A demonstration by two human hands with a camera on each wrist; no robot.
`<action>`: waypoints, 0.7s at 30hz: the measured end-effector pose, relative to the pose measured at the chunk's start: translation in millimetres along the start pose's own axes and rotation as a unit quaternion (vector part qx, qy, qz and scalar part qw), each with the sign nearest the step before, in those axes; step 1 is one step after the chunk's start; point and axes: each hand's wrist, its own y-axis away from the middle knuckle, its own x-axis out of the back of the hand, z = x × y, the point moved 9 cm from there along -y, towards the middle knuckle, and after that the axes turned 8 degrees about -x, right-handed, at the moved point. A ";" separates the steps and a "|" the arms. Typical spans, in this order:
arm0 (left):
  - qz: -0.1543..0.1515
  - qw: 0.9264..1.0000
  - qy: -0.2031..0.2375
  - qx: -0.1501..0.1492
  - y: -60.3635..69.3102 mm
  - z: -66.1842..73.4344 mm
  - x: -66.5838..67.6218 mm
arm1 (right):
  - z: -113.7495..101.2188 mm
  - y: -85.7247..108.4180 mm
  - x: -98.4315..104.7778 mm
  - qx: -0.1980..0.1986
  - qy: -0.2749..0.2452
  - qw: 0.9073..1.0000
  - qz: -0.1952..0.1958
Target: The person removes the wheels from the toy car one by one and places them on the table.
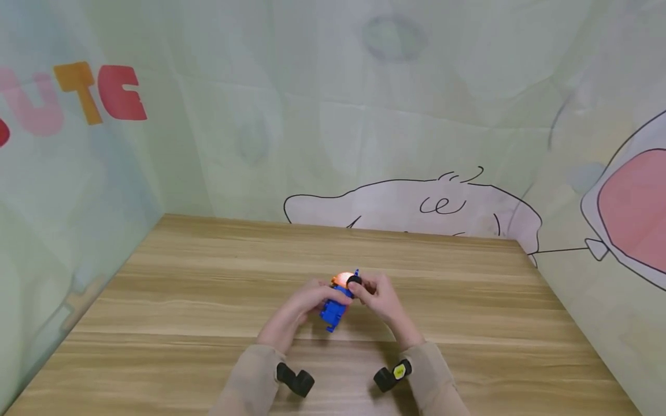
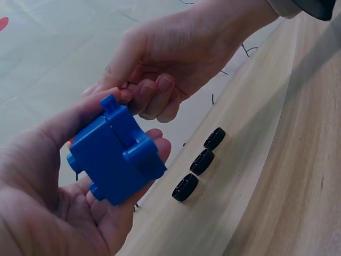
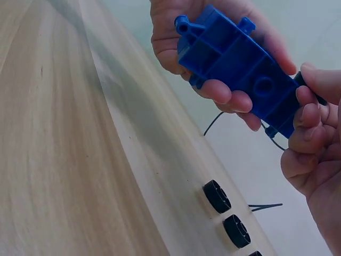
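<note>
A blue plastic toy vehicle body (image 1: 333,313) with a bright orange part (image 1: 340,281) is held off the table by my left hand (image 1: 313,297). Its fingers and thumb wrap the sides. Hollow ribs and short round pegs show on its underside (image 3: 234,58) in the right wrist view. My right hand (image 1: 380,296) pinches a small black wheel (image 1: 354,281) between thumb and fingers, against one end of the body. Those fingers partly cover the wheel, so I cannot tell whether it sits on a peg.
Beyond the hands, three loose black wheels lie in a row on the wooden table (image 1: 208,277): a near wheel (image 2: 185,187), a middle wheel (image 2: 202,161) and a far wheel (image 2: 214,138). A printed cloth backdrop (image 1: 312,115) stands along the table's back and sides.
</note>
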 end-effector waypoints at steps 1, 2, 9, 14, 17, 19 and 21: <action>-0.001 1.000 -0.002 0.000 0.4 0.2 -0.1 | 2.0 0.1 0.1 0.001 -0.002 1.000 0.000; -0.002 1.000 -0.001 0.001 0.6 0.4 -0.4 | 3.4 0.2 0.3 0.002 -0.005 1.000 0.001; -0.011 1.000 0.003 0.002 -0.3 0.0 -1.7 | 5.3 1.2 1.6 0.007 -0.025 1.000 -0.004; -0.027 0.999 0.020 0.002 -0.9 0.4 -4.4 | 6.1 0.8 0.6 0.002 -0.034 0.999 -0.009; -0.027 0.999 0.022 0.002 0.4 1.3 -4.1 | 5.7 0.5 0.2 0.007 -0.040 0.999 -0.008; -0.022 1.000 0.021 0.003 1.6 1.6 -3.3 | 5.8 0.4 0.2 0.010 -0.042 0.999 -0.007; -0.017 1.000 0.019 0.003 2.4 1.1 -2.4 | 7.2 0.4 -0.4 0.016 -0.042 0.999 -0.007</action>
